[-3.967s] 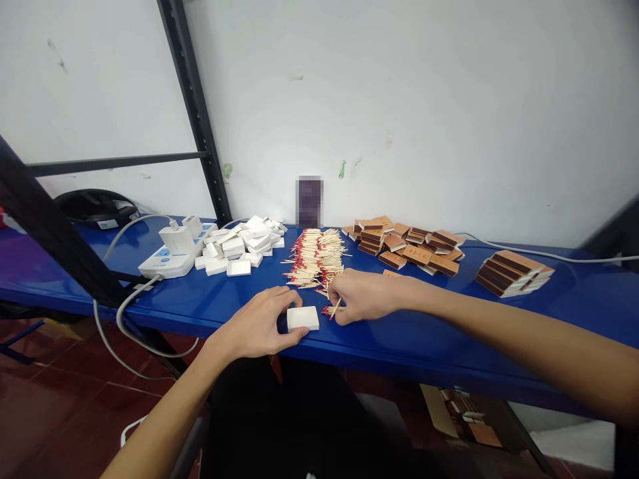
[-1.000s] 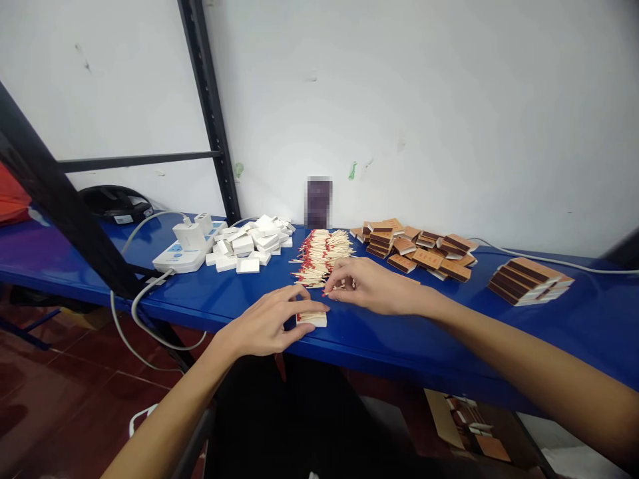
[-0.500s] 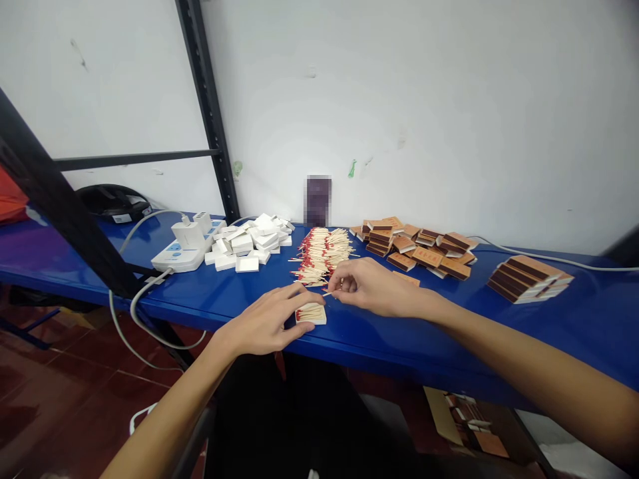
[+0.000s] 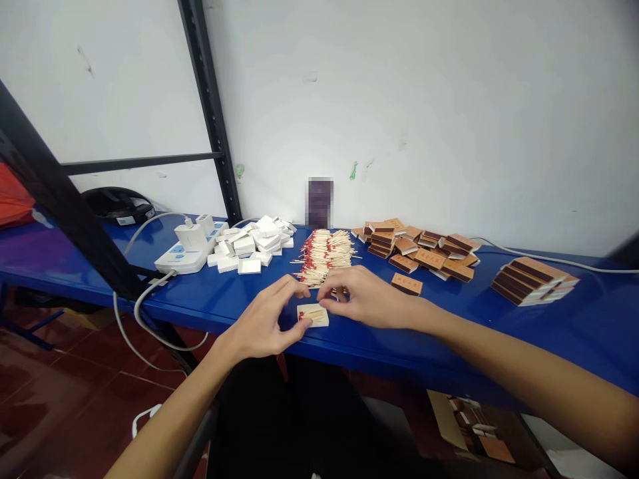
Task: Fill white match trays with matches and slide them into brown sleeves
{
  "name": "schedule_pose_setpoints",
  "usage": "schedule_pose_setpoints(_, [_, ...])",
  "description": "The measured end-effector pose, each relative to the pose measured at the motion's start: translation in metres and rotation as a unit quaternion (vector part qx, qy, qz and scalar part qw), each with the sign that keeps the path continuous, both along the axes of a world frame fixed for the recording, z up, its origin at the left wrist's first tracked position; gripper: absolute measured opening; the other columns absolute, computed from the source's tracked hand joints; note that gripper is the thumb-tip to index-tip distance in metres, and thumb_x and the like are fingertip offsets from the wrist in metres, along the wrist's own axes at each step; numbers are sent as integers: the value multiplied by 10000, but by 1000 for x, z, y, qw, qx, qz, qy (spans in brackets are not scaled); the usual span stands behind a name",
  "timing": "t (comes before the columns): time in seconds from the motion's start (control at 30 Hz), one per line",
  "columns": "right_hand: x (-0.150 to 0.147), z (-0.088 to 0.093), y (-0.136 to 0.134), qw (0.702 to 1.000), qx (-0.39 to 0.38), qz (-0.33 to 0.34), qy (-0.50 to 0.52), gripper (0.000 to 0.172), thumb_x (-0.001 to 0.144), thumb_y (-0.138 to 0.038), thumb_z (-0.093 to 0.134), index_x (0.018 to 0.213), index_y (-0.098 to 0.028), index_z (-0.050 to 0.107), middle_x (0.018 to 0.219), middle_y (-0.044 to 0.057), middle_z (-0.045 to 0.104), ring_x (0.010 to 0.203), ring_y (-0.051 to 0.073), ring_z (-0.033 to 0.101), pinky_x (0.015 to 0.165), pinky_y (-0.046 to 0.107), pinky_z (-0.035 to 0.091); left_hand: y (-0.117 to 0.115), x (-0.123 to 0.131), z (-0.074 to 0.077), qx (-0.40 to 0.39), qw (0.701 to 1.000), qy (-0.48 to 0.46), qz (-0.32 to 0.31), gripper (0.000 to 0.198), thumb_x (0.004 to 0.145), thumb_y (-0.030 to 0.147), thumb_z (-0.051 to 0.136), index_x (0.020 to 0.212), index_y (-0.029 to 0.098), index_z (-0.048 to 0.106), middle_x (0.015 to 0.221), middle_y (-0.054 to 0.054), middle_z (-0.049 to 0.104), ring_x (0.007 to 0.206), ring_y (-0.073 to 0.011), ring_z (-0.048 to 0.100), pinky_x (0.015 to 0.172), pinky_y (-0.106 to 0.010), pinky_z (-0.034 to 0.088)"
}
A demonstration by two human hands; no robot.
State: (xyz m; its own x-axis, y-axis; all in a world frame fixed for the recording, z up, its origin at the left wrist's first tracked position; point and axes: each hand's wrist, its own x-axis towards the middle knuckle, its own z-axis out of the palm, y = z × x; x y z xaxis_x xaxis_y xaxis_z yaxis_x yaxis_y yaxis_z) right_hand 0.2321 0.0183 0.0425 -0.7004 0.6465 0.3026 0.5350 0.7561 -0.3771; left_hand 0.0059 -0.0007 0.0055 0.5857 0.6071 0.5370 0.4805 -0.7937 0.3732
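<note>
A small white matchbox tray [image 4: 321,321] lies on the blue tabletop in front of me, with red-headed matches [image 4: 313,314] in it. My left hand [image 4: 273,316] is open around the tray's left side. Its thumb tip is at the tray's front left, and its forefinger arches above the far side, apart from the thumb. My right hand [image 4: 357,296] hovers at the tray's far right corner, thumb and fingertips drawn together; whatever they pinch is too small to make out. Just beyond both hands is a heap of loose matches [image 4: 327,253].
White trays [image 4: 249,266] are piled at the left, beside a power strip [image 4: 182,259] with cables. Brown matchbox sleeves [image 4: 429,258] lie heaped at the right, one sleeve [image 4: 406,284] nearer me. Further right is a neat stack of sleeves [image 4: 532,281]. A black rack post [image 4: 212,113] rises behind.
My right hand has moved left and nearer the tray; the match seen in its fingers before no longer shows there. My left forefinger has lifted off the tray's far side.
</note>
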Motion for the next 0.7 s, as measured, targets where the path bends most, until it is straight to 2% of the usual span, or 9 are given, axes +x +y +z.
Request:
schedule_pose_setpoints(0.07, [12, 2, 0, 999, 21, -34, -4, 148, 876, -216, 583, 869, -168, 723, 816, 38, 714, 722, 142, 606, 682, 259, 418, -12, 0, -11, 87, 996, -31, 7, 27, 872, 204, 525, 896, 198, 532, 832, -46, 599, 770, -185, 546, 713, -326, 439])
schedule_pose_setpoints(0.13, [29, 3, 2, 997, 37, -69, -24, 164, 887, -242, 569, 860, -168, 713, 822, 44, 715, 707, 148, 607, 673, 269, 420, -31, 3, -26, 116, 991, 45, -41, 70, 858, 192, 510, 795, 203, 538, 696, -27, 591, 657, -177, 527, 644, -330, 413])
schedule_pose_setpoints(0.2, [47, 1, 4, 992, 63, -100, -44, 160, 880, -218, 557, 849, -171, 707, 816, 45, 709, 693, 154, 606, 658, 273, 420, -54, 7, -43, 54, 979, 177, -82, 98, 847, 218, 540, 751, 201, 553, 660, -13, 601, 627, -175, 556, 636, -328, 436])
schedule_pose_setpoints(0.27, [64, -3, 7, 987, 88, -128, -50, 171, 883, -213, 542, 887, -175, 709, 823, 50, 708, 698, 162, 612, 651, 276, 424, -75, 11, -62, -36, 950, 292, -105, 131, 866, 273, 587, 759, 198, 583, 690, -2, 648, 651, -177, 618, 672, -312, 488])
schedule_pose_setpoints(0.33, [76, -9, 10, 982, 108, -146, -53, 176, 887, -215, 533, 894, -175, 704, 809, 53, 703, 693, 167, 611, 650, 281, 428, -88, 13, -81, -97, 918, 373, -94, 150, 898, 315, 589, 835, 190, 643, 751, -19, 696, 672, -197, 665, 670, -313, 519])
schedule_pose_setpoints(0.4, [83, -15, 12, 980, 120, -151, -50, 168, 880, -204, 532, 885, -171, 697, 792, 54, 696, 688, 168, 609, 648, 283, 431, -94, 16, -98, -123, 890, 434, -62, 227, 921, 350, 577, 897, 154, 689, 784, -72, 717, 704, -240, 694, 676, -337, 538])
schedule_pose_setpoints(0.47, [86, -19, 13, 982, 122, -138, -44, 162, 877, -194, 529, 891, -168, 689, 795, 53, 693, 690, 165, 608, 649, 279, 434, -96, 20, -112, -136, 875, 460, -63, 284, 949, 352, 544, 880, 135, 714, 784, -101, 723, 739, -265, 710, 686, -341, 546])
schedule_pose_setpoints(0.57, [85, -24, 13, 987, 115, -103, -54, 166, 886, -198, 518, 912, -172, 680, 818, 51, 689, 709, 162, 609, 654, 275, 434, -97, 25, -124, -141, 858, 482, -106, 298, 978, 308, 492, 918, 122, 716, 746, -107, 718, 686, -266, 708, 646, -336, 541])
schedule_pose_setpoints(0.7, [82, -28, 12, 987, 117, -80, -70, 174, 896, -204, 510, 925, -176, 679, 832, 53, 680, 715, 163, 605, 642, 273, 425, -100, 25, -122, -147, 855, 482, -124, 246, 975, 234, 469, 1003, 137, 693, 763, -99, 721, 672, -261, 705, 609, -314, 520])
